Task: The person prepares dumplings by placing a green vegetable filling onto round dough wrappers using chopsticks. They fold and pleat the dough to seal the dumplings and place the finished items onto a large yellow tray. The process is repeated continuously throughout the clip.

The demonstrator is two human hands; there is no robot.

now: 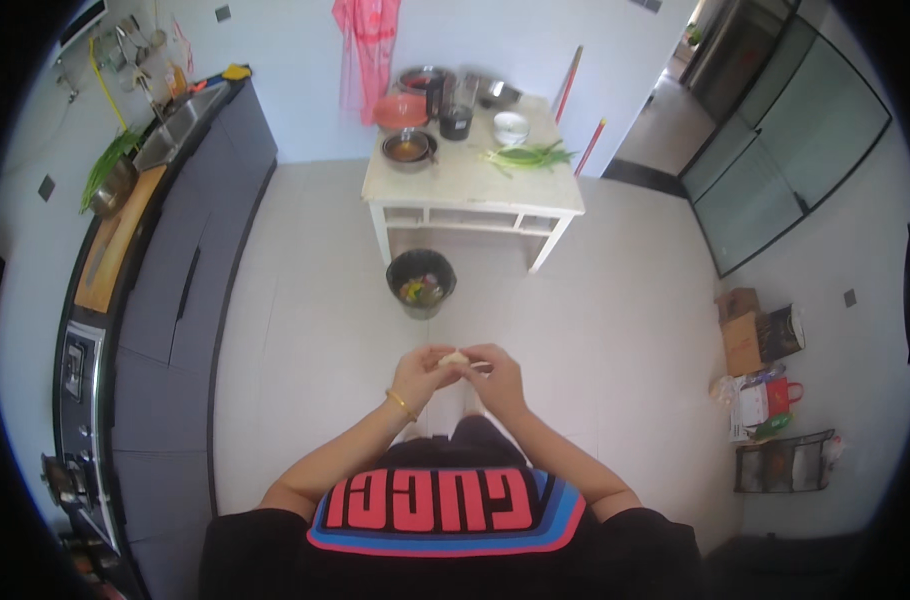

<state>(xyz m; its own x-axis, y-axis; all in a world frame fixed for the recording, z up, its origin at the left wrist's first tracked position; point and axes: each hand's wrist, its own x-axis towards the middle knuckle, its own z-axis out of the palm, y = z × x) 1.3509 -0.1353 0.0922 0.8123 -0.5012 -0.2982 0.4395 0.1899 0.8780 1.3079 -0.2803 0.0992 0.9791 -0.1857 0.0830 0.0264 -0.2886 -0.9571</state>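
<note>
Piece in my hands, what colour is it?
The piece is pale cream, best seen in the head view.

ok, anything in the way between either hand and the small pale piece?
Nothing visible. The left hand and right hand hold the small pale piece between their fingertips, though the exact contact is too small to make out. The black bin stands beyond both hands, not between.

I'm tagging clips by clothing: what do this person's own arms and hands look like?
The left hand and right hand are ungloved. A thin gold-coloured bangle circles the left wrist; none shows on the right. Short black sleeves leave the forearms bare.
</note>
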